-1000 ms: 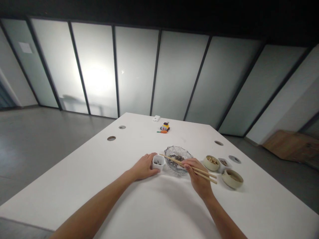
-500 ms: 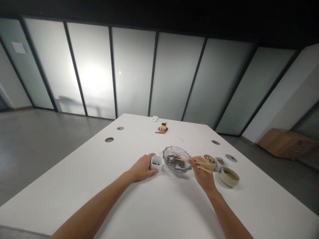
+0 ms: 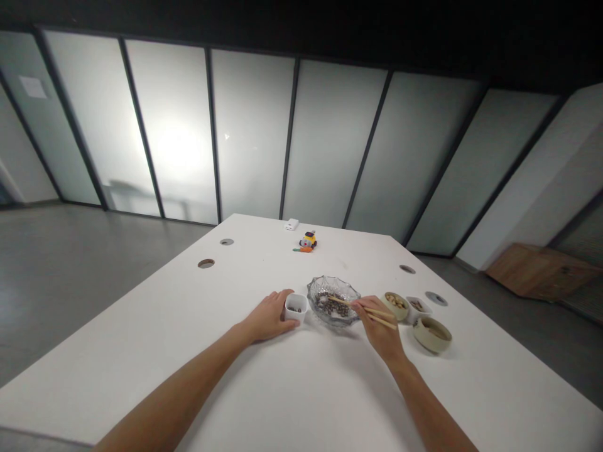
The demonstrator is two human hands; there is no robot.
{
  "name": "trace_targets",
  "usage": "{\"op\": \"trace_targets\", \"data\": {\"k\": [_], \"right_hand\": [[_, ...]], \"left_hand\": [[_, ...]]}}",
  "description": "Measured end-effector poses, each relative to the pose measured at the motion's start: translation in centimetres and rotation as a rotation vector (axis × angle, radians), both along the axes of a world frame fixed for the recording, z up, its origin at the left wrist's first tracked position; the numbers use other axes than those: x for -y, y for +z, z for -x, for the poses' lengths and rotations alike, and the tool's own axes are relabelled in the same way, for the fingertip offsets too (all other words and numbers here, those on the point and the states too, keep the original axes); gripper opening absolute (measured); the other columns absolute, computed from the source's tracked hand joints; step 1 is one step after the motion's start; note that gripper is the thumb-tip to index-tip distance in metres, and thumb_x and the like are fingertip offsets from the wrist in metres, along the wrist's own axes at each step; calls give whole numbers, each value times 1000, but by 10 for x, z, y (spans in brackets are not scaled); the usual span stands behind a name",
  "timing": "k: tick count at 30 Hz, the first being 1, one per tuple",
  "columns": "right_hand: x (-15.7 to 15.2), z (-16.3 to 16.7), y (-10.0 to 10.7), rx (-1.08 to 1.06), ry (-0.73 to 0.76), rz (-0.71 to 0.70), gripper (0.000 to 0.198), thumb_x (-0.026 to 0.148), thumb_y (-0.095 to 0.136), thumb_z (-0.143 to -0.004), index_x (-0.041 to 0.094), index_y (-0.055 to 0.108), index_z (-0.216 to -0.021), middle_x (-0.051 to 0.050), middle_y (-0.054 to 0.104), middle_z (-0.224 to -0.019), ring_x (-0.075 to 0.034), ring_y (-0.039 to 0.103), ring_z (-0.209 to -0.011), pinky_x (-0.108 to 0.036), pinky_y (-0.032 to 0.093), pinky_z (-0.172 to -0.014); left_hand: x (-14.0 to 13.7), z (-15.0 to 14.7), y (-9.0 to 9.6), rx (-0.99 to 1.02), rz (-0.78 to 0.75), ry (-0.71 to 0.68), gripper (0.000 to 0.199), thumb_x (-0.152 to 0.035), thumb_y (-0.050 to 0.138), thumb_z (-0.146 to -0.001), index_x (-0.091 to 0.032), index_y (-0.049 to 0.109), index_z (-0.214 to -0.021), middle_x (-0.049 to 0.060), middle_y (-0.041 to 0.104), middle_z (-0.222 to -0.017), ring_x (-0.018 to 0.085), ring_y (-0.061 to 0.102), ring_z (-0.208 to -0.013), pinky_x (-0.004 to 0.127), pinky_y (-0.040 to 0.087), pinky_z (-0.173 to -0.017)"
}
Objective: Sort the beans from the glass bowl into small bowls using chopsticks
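My left hand (image 3: 269,318) is wrapped round the left side of a small white cup (image 3: 296,314), which stands on the table with a few dark bits inside. In my right hand (image 3: 382,329) is a pair of chopsticks (image 3: 377,312). Their tips reach into a scalloped clear glass bowl (image 3: 352,292) just right of the cup. Small dark striped pieces, perhaps seeds, and something whitish lie in that bowl. Whether the tips pinch a piece is too small to tell.
Right of my right hand stand a round bowl of pale nut-like pieces (image 3: 396,302), a white cup of brown pieces (image 3: 418,306) and a beige bowl (image 3: 432,335). Farther back lie a yellow toy vehicle (image 3: 309,238), an orange carrot-shaped object (image 3: 305,249) and a white box (image 3: 291,224).
My right hand and the chopsticks have shifted slightly left, with the tips further into the glass bowl. My left hand keeps its hold on the cup.
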State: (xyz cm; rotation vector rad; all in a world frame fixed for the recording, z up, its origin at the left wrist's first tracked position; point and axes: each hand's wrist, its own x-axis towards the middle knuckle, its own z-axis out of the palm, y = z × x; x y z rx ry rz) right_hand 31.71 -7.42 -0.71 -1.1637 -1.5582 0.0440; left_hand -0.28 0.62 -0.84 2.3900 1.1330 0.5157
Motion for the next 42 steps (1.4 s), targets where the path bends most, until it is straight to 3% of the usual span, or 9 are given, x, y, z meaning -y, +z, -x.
{"op": "trace_targets", "data": {"k": [8,12,18,22,29,32,42], "right_hand": [[1,-3,3,8,-77,-35,53,70,66,-107,25,83,-85,-9,80,-86,-26,75,-82,-41,64,-78],[1,0,9,-118,-139,-67,55,73,65,-105,25,79,-83,-9,79,-84,-27,76,-80,-44,67,-77],[2,25,8,-447,113,15,50,74,72,-101,25,76,-88,-11,78,-93,-29,77,-76,-48,71,-69],[4,29,8,-381,149,90,51,74,70,-102,25,75,-86,-11,79,-90,-28,76,-75,-44,69,-67],[5,-4,17,-14,-190,-51,61,79,59,-105,26,77,-80,-8,76,-80,-28,71,-78,-41,60,-74],[3,-9,13,77,-145,-25,63,80,57,-106,27,77,-78,-7,74,-79,-27,69,-76,-41,58,-73],[3,-2,7,37,-29,28,54,71,65,-108,25,81,-84,-8,77,-86,-26,72,-80,-40,62,-78]], "left_hand": [[-3,0,-3,3,2,-14,76,-45,81,-92,-21,52,-159,17,70,-149,39,66,-139,51,51,-119],[-4,-1,-5,2,-7,-8,75,-45,81,-92,-22,52,-157,17,70,-150,39,66,-138,52,51,-119],[1,-2,0,1,-5,-2,70,-46,81,-92,-23,56,-153,16,74,-141,39,68,-133,51,53,-114],[2,-1,3,3,4,6,68,-46,80,-92,-23,57,-152,16,73,-141,39,67,-133,51,53,-114],[0,-1,0,-5,4,4,69,-46,80,-92,-24,57,-153,16,73,-143,38,68,-134,51,53,-115],[-1,0,-1,4,5,-1,69,-46,81,-91,-24,57,-152,15,73,-143,38,68,-133,50,53,-115],[-2,0,-2,12,-1,-9,72,-46,79,-91,-23,55,-155,16,73,-144,39,68,-134,52,53,-116]]}}
